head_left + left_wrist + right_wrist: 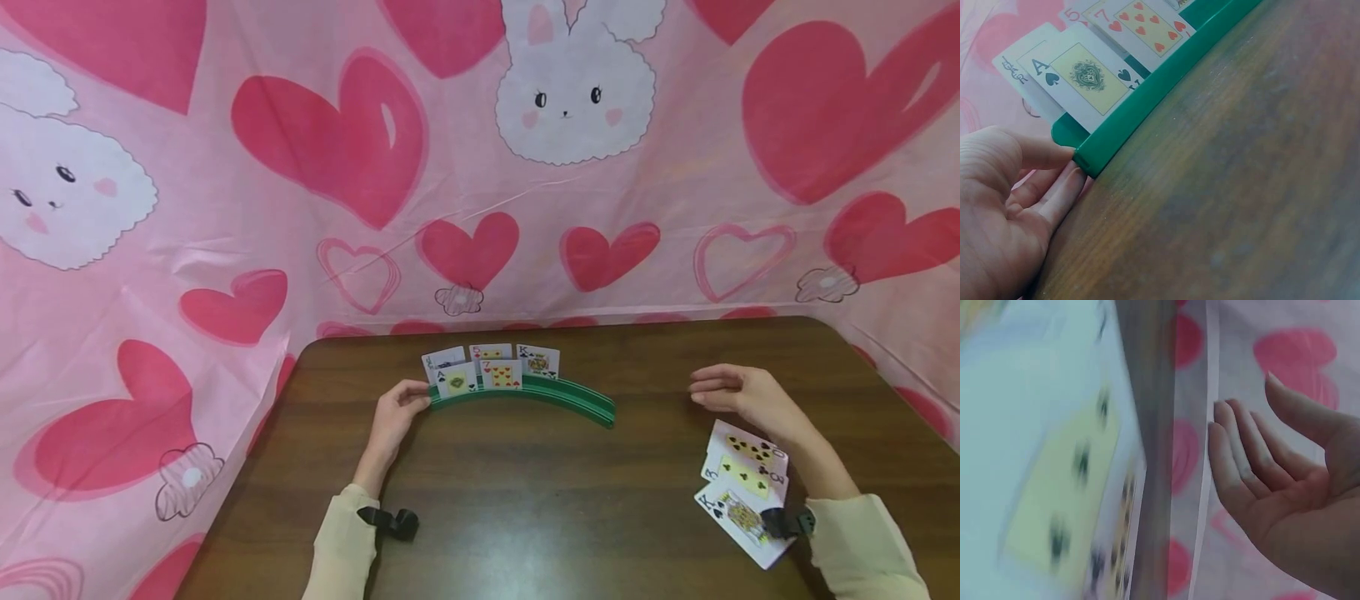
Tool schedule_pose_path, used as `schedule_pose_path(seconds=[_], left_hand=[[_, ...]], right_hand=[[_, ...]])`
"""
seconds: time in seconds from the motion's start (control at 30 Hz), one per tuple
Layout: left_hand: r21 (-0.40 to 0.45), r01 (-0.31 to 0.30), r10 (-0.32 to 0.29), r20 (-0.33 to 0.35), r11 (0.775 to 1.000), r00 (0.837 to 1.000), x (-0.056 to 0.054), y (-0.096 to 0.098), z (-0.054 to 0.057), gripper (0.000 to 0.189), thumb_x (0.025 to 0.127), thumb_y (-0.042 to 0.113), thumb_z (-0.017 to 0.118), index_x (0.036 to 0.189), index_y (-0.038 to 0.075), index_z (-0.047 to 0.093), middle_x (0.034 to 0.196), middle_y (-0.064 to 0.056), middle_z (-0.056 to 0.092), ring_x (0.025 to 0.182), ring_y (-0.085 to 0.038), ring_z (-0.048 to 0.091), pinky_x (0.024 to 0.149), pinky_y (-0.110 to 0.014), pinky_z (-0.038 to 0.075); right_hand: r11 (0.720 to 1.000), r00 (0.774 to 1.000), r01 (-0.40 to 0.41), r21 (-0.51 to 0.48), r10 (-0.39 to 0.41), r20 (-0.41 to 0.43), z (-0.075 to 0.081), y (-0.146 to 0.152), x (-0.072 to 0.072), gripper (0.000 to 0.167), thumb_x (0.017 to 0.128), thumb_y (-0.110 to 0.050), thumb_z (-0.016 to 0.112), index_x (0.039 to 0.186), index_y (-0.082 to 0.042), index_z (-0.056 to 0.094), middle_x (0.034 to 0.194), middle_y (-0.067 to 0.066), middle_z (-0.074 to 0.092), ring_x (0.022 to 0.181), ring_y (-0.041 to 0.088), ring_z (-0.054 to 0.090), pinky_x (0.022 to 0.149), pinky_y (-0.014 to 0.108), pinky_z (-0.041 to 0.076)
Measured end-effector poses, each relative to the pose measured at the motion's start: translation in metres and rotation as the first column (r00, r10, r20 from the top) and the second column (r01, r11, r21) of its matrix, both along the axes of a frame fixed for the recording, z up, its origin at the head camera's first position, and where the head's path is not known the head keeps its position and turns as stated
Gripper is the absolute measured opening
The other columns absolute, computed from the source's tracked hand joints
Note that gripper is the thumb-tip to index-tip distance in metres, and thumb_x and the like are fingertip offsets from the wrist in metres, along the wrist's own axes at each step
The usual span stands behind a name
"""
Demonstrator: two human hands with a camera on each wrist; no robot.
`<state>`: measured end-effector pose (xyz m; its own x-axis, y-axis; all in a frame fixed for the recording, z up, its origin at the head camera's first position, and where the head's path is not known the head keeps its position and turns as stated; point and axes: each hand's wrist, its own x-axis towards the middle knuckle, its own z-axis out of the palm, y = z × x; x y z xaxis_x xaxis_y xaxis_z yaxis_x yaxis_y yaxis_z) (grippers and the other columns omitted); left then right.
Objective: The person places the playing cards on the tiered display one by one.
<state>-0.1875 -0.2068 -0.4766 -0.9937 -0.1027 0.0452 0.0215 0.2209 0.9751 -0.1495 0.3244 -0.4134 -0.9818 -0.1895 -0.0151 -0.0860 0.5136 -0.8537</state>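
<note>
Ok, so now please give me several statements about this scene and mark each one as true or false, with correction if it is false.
1. The left hand pinches one end of the green card holder. True.
2. Both hands hold something. False: the right hand is open and holds nothing.
3. The king of spades lies face up on the table. True.
4. All cards lie flat. False: the seven of hearts stands in the green card holder, beside the ace of spades.
5. The green card holder is straight. False: it is curved.
</note>
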Motion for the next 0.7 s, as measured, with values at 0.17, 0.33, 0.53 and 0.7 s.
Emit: schedule_pose_path(seconds=[0.17, 0.33, 0.53, 0.7], left_hand=[[0.004, -0.001, 0.001, 0.001, 1.000, 1.000, 0.000, -0.001, 0.000, 0.020, 0.096, -0.002, 0.067, 0.116, -0.006, 0.070, 0.117, -0.017, 0.070, 0.097, -0.013, 0.064, 0.082, -0.020, 0.048], [0.020, 0.001, -0.002, 0.007, 1.000, 1.000, 0.004, -0.001, 0.005, 0.021, 0.096, -0.003, 0.068, 0.116, -0.007, 0.070, 0.118, -0.017, 0.070, 0.095, -0.010, 0.063, 0.082, -0.019, 0.048], [0.027, 0.021, -0.022, 0.022, 0.999, 1.000, 0.011, 0.004, 0.023, 0.020, 0.096, -0.006, 0.066, 0.115, -0.010, 0.069, 0.117, -0.020, 0.070, 0.095, -0.012, 0.063, 0.082, -0.019, 0.048], [0.026, 0.039, -0.039, 0.014, 0.999, 0.999, 0.020, 0.008, 0.036, 0.018, 0.096, -0.006, 0.065, 0.114, -0.011, 0.068, 0.116, -0.022, 0.069, 0.096, -0.017, 0.064, 0.081, -0.020, 0.049]], right_hand=[[0.982, 0.997, -0.080, 0.168, 0.079, 0.016, -0.008, 0.027, 0.003, 0.060, 0.092, -0.013, 0.078, 0.137, 0.014, 0.049, 0.122, 0.031, 0.063, 0.100, 0.021, 0.065, 0.077, 0.027, 0.053], [0.920, 0.980, -0.200, 0.336, 0.184, 0.079, -0.014, 0.034, 0.004, 0.074, 0.079, -0.015, 0.089, 0.129, 0.014, 0.044, 0.113, 0.026, 0.050, 0.099, 0.036, 0.053, 0.073, 0.035, 0.050], [0.848, 0.996, -0.079, 0.524, 0.049, 0.071, -0.016, 0.032, 0.000, 0.068, 0.079, -0.030, 0.091, 0.111, 0.012, 0.048, 0.098, 0.026, 0.048, 0.087, 0.037, 0.051, 0.073, 0.046, 0.048], [0.830, 0.991, -0.054, 0.555, -0.022, 0.130, -0.012, 0.030, 0.002, 0.086, 0.077, -0.045, 0.090, 0.117, 0.016, 0.044, 0.101, 0.034, 0.044, 0.085, 0.040, 0.052, 0.074, 0.052, 0.049]])
